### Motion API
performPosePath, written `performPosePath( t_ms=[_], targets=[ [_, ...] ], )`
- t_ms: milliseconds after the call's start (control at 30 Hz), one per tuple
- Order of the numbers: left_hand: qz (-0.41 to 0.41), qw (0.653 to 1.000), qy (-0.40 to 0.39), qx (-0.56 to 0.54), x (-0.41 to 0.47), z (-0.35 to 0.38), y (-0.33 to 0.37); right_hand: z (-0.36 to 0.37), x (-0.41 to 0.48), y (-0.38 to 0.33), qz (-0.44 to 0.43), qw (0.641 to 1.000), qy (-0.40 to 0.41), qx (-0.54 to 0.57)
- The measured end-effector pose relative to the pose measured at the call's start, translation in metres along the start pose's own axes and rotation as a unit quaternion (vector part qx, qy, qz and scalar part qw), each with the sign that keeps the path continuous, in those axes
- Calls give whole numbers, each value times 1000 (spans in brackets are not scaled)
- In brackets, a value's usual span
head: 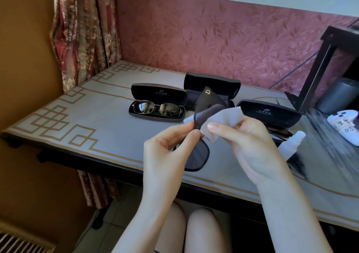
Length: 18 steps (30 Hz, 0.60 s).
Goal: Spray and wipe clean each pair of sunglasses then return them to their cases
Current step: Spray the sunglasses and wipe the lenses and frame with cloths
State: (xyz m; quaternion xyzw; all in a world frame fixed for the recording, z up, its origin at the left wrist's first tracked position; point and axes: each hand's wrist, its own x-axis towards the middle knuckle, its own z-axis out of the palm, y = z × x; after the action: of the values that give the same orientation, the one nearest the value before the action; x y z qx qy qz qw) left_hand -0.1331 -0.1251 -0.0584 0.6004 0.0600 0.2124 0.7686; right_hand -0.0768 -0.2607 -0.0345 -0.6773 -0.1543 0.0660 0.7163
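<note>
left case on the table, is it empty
No, the open left case holds a pair of metal-framed sunglasses.

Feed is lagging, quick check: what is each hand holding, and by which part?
Left hand pinches the black sunglasses at the frame's corner by the hinge. Right hand pinches the grey cloth between thumb and fingers, beside that corner.
</note>
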Motion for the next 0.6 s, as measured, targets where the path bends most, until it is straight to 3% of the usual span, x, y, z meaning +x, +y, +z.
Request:
performPosePath(
  t_ms=[300, 600],
  targets=[
    [13, 998, -57, 14, -1, 0, 3, -3, 9, -5, 23, 996, 81, 15],
    [56, 994, -60, 77, 3, -3, 8, 12, 14, -13, -9, 995, 40, -90]
  ],
)
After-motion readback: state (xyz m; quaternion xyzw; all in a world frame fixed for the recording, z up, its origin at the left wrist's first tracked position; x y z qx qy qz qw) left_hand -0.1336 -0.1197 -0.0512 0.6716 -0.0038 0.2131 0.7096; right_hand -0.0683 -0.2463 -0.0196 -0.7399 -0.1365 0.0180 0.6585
